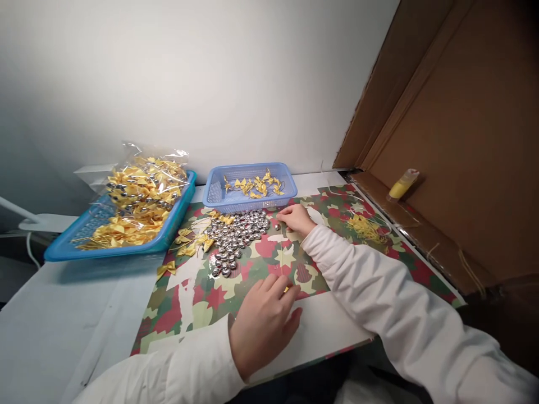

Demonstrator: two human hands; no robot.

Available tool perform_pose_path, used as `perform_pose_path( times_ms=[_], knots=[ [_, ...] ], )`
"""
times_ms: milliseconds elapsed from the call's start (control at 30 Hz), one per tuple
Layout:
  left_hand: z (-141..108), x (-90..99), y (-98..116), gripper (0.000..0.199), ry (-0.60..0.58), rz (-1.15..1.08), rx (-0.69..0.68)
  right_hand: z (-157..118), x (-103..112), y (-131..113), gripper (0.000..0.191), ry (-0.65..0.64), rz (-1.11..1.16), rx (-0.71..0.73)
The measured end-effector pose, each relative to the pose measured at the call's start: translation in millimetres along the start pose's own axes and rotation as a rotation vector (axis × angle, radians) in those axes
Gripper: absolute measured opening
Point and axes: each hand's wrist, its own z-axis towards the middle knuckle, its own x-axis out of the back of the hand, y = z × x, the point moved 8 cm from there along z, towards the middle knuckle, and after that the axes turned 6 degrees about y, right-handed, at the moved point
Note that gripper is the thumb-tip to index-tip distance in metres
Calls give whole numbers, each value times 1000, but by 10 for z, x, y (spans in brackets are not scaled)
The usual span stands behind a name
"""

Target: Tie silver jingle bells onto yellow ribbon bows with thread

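My left hand (265, 320) is closed near the front of the patterned sheet (248, 275), with a bit of a yellow bow (287, 289) showing between its fingers. A thin string (281, 255) runs up from it toward my right hand (296, 219). The right fingers are pinched together at the right edge of a pile of silver bells (236, 235); one bell (277, 227) lies just under the fingertips. Loose yellow bows (189, 247) lie left of the pile.
Behind the pile is a light blue basket (250, 206) with some bows. At left, a bigger blue basket (105, 253) holds bagged and loose bows. Yellow string scraps (366, 229) lie at right, near a yellow tube (402, 185) by the cardboard wall (458, 129).
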Motion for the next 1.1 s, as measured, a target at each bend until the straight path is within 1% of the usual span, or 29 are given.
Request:
perform_pose_path(
  times_ms=[67,133,167,200,300,333,400,467,533,633,700,733,800,833,900,967,1000,1100],
  knots=[
    [10,100,-142,14,22,9,26,-11,13,-11,7,7,-25,31],
    [43,222,-421,16,13,100,83,-38,45,-29,5,13,-49,69],
    [62,288,-607,18,-8,177,123,-55,67,-43,5,17,-60,92],
    [78,370,-829,21,-21,259,191,-74,92,-60,7,22,-71,119],
    [52,650,-1534,24,-44,522,489,-147,164,-129,17,33,-94,217],
    [34,675,-1704,25,-90,537,548,-178,180,-153,19,31,-100,251],
    [19,689,-1906,26,-138,534,592,-252,191,-196,21,14,-109,313],
    [17,674,-1982,27,-157,515,604,-341,182,-231,23,-14,-119,367],
    [20,682,-1989,27,-148,510,621,-439,167,-263,23,-35,-130,413],
    [30,764,-1944,28,-113,527,656,-602,138,-332,20,-48,-156,484],
    [50,867,-1865,34,-40,571,662,-753,106,-445,20,-48,-196,611],
    [75,926,-1788,37,25,604,632,-845,88,-518,22,-42,-227,700],
    [143,1013,-1547,40,182,673,493,-1046,58,-663,28,-3,-317,900],
    [174,1024,-1400,39,250,696,399,-1138,51,-718,33,32,-371,986],
    [211,984,-1134,37,329,713,239,-1275,43,-783,39,110,-489,1109],
    [224,922,-940,34,369,708,143,-1333,48,-786,39,166,-584,1155],
    [227,893,-867,32,381,704,111,-1335,52,-769,35,180,-618,1154],
    [234,810,-724,31,388,686,42,-1297,69,-678,16,191,-690,1124]
  ],
)
